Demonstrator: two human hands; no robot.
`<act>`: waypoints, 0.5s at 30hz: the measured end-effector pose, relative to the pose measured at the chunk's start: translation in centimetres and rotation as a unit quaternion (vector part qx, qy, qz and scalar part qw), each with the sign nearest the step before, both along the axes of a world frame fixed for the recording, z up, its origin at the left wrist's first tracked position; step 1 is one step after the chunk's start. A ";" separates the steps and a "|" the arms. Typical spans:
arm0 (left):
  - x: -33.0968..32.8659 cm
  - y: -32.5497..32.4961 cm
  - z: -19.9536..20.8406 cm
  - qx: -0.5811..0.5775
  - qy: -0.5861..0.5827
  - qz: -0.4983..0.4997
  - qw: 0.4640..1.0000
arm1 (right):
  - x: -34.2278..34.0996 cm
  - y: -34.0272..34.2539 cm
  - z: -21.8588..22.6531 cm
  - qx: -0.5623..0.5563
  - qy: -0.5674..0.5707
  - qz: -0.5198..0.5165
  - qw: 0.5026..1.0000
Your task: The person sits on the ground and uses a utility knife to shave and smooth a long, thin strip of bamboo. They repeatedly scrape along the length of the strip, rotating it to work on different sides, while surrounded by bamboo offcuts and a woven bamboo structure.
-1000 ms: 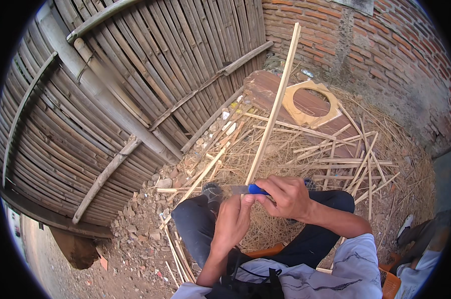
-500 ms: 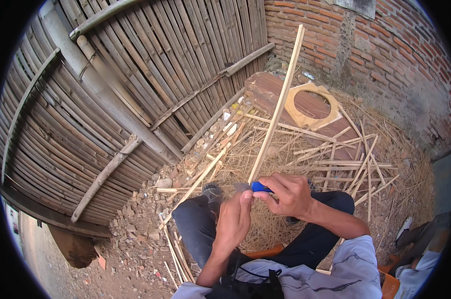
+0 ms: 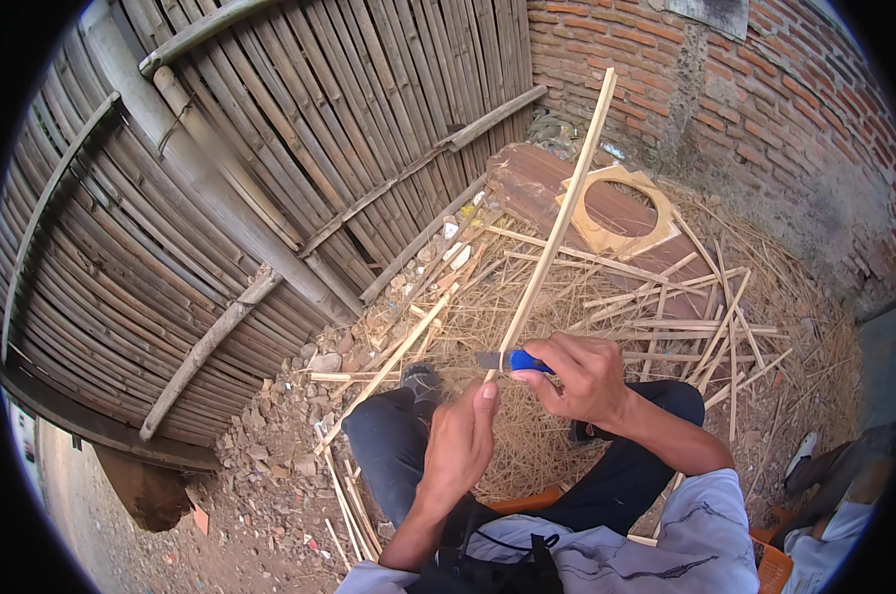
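Shaving a bamboo strip with my knife.

My right hand [image 3: 589,379] is clamped on the blue-handled knife [image 3: 512,361], blade at the foot of the long strip [image 3: 557,218] that slants up toward the brick wall [image 3: 765,109]. My left hand [image 3: 460,443] closes round the strip's lower end, thumb up beside the blade. I judge the paring is mid-stroke; next calls for a steady push along the grain. No containers in view, only shavings [image 3: 527,445] and offcuts.
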State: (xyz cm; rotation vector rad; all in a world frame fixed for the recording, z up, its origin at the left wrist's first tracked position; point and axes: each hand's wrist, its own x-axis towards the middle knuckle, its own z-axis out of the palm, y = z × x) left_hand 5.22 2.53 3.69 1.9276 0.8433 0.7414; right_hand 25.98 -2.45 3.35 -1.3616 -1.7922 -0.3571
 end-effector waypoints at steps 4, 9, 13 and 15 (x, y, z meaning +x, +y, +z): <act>-0.4 0.1 -0.3 -0.002 0.009 -0.002 1.000 | 0.1 -0.1 0.3 0.006 0.006 -0.008 1.000; -2.6 -1.2 -1.4 -0.049 0.065 -0.007 0.997 | 4.2 0.5 2.0 0.010 0.117 -0.127 0.985; -4.7 -2.3 -2.4 -0.046 0.052 -0.028 0.997 | 9.2 1.0 2.7 0.049 0.163 -0.219 0.961; -5.7 -2.3 -2.8 -0.044 0.047 -0.035 0.997 | 10.9 0.6 2.7 0.055 0.190 -0.239 0.951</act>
